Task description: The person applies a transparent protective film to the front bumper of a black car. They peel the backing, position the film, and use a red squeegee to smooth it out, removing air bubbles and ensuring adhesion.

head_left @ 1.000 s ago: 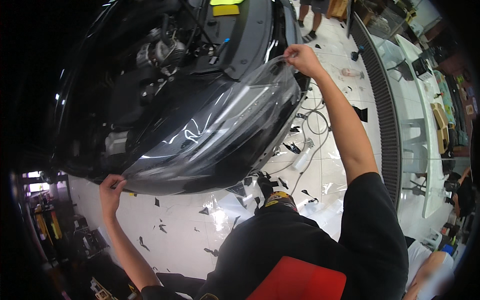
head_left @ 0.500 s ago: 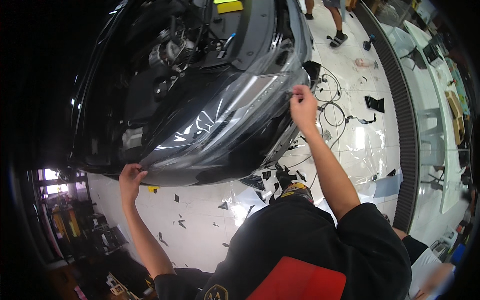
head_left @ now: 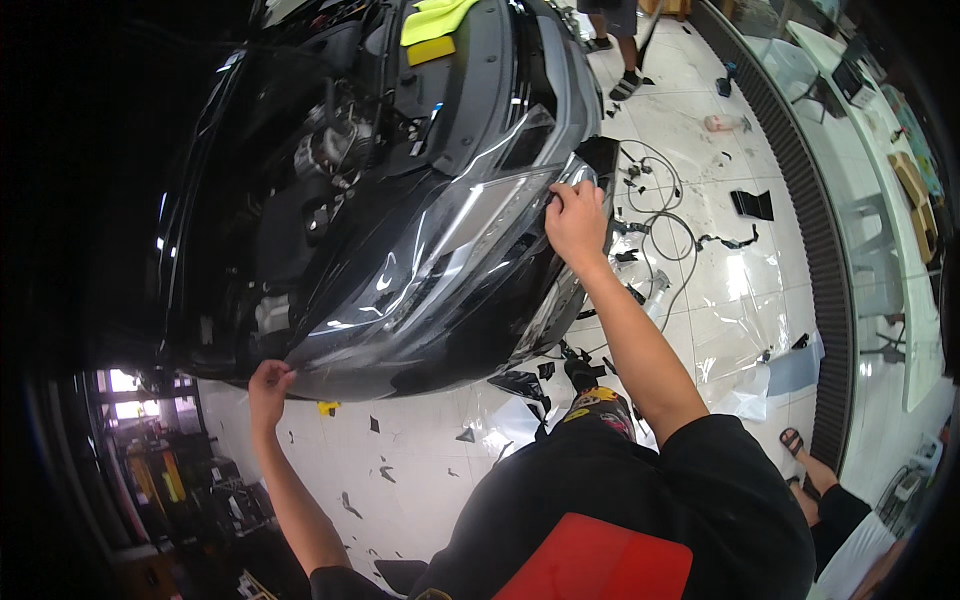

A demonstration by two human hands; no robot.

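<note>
A clear film (head_left: 470,215) lies in a wrinkled, glossy sheet over the front corner of a black car (head_left: 500,310) whose engine bay (head_left: 335,140) is exposed. At the lower left, my left hand (head_left: 272,390) pinches the film's edge by the car's end. My right hand (head_left: 578,220) is farther up, on the outer side of that corner, fingertips bent and touching the film, fingers slightly apart. On the engine-bay trim above rest a bright yellow cloth (head_left: 430,20) and a yellow pad (head_left: 430,50).
Dark scraps (head_left: 750,203) and looped cables (head_left: 670,235) litter the tiled floor. A dark grate (head_left: 800,190) runs along the right, beside a long white table (head_left: 915,370). Other people's legs show at the top (head_left: 625,75) and lower right (head_left: 815,465). Shelving (head_left: 170,470) stands at left.
My right hand has come down and inward from the upper corner, releasing its pinch and resting on the film, which now lies lower. My left hand still pinches. The person above has moved.
</note>
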